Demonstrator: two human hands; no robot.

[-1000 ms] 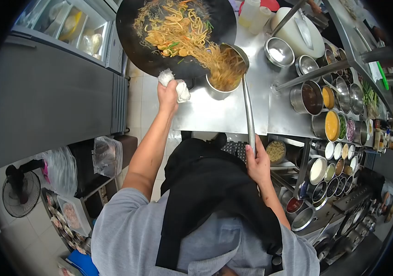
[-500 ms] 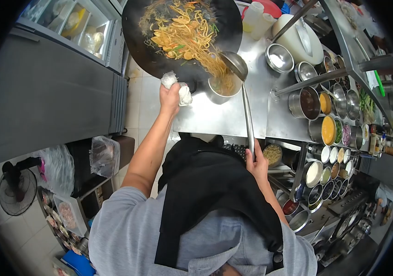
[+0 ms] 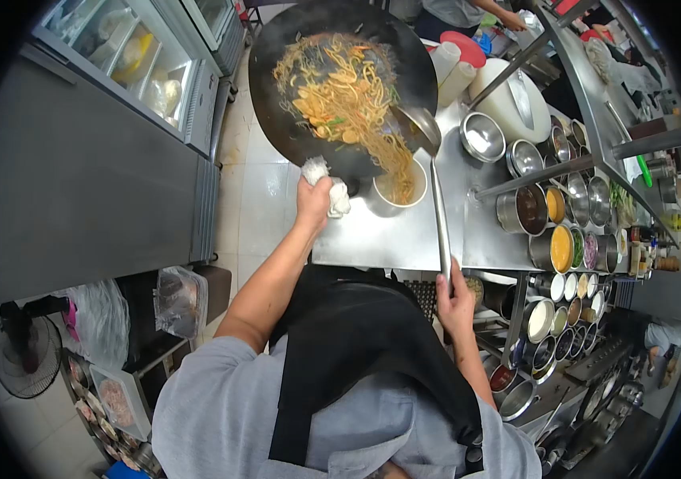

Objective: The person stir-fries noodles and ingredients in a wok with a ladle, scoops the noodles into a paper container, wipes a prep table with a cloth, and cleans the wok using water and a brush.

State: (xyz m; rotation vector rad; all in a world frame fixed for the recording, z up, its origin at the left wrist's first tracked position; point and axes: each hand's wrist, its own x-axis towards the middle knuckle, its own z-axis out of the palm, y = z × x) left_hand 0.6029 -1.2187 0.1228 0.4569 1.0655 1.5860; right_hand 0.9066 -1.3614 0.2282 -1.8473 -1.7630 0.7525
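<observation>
A large black wok (image 3: 276, 120) with yellow noodles (image 3: 340, 92) is tilted toward me over the steel counter. My left hand (image 3: 314, 199) is closed on a bunched white cloth (image 3: 339, 199) at the wok's near edge; the cloth hides what lies under it. My right hand (image 3: 455, 302) grips the long handle of a ladle (image 3: 441, 215). Its bowl is at the wok's right rim, beside the noodles. From the rim, noodles hang down into a round white container (image 3: 412, 199), which stands on the counter below.
Steel bowls (image 3: 482, 136) and a white lidded tub (image 3: 508, 96) stand to the right. Pots of sauces (image 3: 562, 249) and toppings line the rack. Metal shelf posts (image 3: 540, 170) cross there. A fridge (image 3: 117, 56) is on the left. Another person's hand (image 3: 511, 21) shows at the back.
The view has shifted, so wok, container and counter sit lower and further right. More noodles are in the white container. Both hands keep their holds.
</observation>
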